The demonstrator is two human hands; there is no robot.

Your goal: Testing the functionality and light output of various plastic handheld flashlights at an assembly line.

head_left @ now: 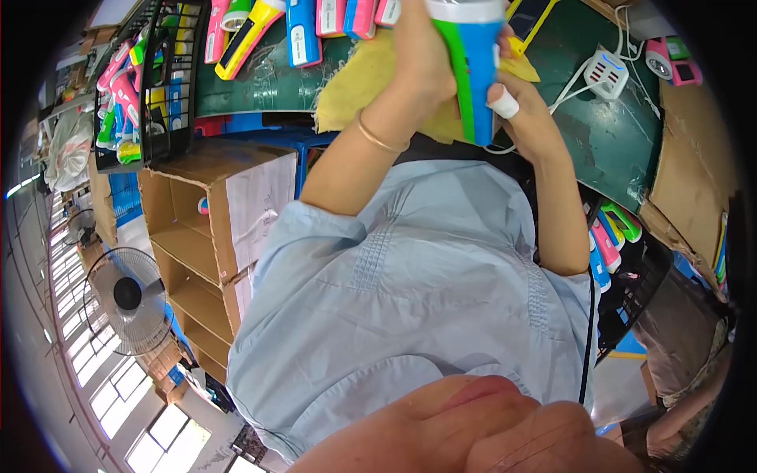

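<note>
In front of my chest, above a yellow cloth (347, 87), I hold a blue and green flashlight (478, 83) with a white head, its tail end pointing toward me. My left hand (426, 59) grips it from the left near the head; the top edge of the picture cuts off some of those fingers. From the right, my right hand (527, 114) is closed around the body, with a white wrap on one digit and other fingers hidden behind the flashlight. A white cable passes near the flashlight's tail.
Colourful flashlights (303, 35) line the far side of the green table (260, 91). A white multi-port charger (605, 73) with cables sits right. Black baskets (169, 94) of flashlights stand left and lower right. Cardboard shelves (189, 229) and a fan (126, 296) are at left.
</note>
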